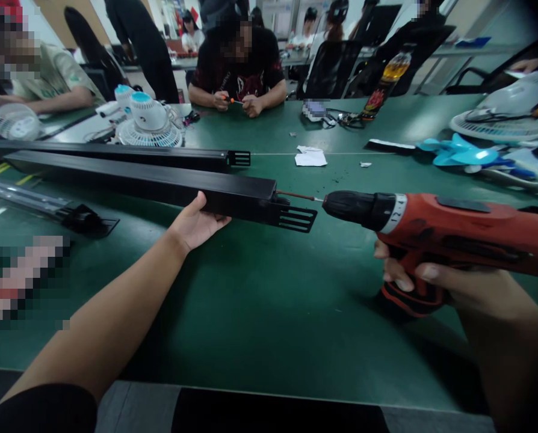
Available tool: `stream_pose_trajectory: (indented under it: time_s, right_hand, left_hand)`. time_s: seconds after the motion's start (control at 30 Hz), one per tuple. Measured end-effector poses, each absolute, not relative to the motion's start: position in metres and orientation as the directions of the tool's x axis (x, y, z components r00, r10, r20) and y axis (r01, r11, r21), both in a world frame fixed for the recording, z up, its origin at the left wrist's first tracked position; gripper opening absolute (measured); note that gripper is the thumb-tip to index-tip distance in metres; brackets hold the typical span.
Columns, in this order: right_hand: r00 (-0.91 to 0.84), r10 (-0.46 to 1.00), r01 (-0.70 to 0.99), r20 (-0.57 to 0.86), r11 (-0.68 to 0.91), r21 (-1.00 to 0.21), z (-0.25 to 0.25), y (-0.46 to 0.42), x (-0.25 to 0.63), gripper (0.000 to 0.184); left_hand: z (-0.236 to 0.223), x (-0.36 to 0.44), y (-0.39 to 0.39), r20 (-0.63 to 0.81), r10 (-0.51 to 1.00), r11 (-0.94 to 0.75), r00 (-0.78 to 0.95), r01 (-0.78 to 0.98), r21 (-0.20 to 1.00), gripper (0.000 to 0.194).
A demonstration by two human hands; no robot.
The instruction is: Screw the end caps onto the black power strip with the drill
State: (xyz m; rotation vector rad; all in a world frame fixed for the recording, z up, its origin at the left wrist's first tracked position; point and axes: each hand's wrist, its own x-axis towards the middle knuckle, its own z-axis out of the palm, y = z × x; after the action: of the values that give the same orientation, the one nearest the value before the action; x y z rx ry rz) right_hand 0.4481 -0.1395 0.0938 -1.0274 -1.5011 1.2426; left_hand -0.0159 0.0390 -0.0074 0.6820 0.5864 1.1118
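Observation:
A long black metal bar (138,177) with a slotted end piece lies across the green table (260,300). My left hand (195,224) rests against its near side close to the slotted end, fingers wrapped on it. My right hand (435,279) grips the handle of a red and black cordless drill (435,225). The drill's thin bit (298,195) points left and touches the bar's end.
A second black bar (115,155) lies behind the first, and a third piece (47,207) sits at the left. Small white fans (148,120), a blue fan blade (467,155), a fan grille (499,123) and paper scraps (310,157) lie around. Other people sit across the table.

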Motion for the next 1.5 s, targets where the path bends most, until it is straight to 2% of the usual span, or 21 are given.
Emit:
stream_pose_trajectory:
  time_s: [0.13,0.27,0.43,0.6,0.83,1.07,1.5]
  right_hand:
    - [-0.251,0.962,0.025,0.108,0.118,-0.993,0.094,-0.139,0.447,0.046]
    - [-0.262,0.955,0.040,0.140,0.155,-0.987,0.092,-0.140,0.448,0.040]
    - [-0.221,0.959,0.070,0.177,0.196,-0.978,0.091,-0.140,0.450,0.045]
    - [-0.307,0.933,0.073,0.187,0.218,-0.973,0.090,-0.138,0.452,0.038]
    - [-0.243,0.952,0.101,0.188,0.218,-0.971,0.090,-0.140,0.453,0.043]
    - [-0.248,0.945,0.084,0.211,0.238,-0.968,0.087,-0.138,0.455,0.038]
    - [-0.286,0.948,0.110,0.142,0.180,-0.977,0.087,-0.139,0.460,0.038]
  left_hand:
    - [-0.006,-0.016,0.038,-0.081,0.937,0.283,0.340,-0.604,0.745,0.047]
    - [-0.006,-0.014,0.037,-0.076,0.938,0.279,0.337,-0.608,0.744,0.047]
    - [-0.007,-0.012,0.038,-0.070,0.948,0.253,0.309,-0.607,0.754,0.051]
    - [-0.008,-0.013,0.038,-0.087,0.941,0.279,0.328,-0.602,0.748,0.047]
    - [-0.006,-0.012,0.036,-0.077,0.941,0.271,0.330,-0.598,0.754,0.047]
    - [-0.005,-0.010,0.035,-0.100,0.952,0.259,0.288,-0.591,0.764,0.048]
    - [-0.007,-0.015,0.037,-0.097,0.929,0.304,0.356,-0.589,0.749,0.055]
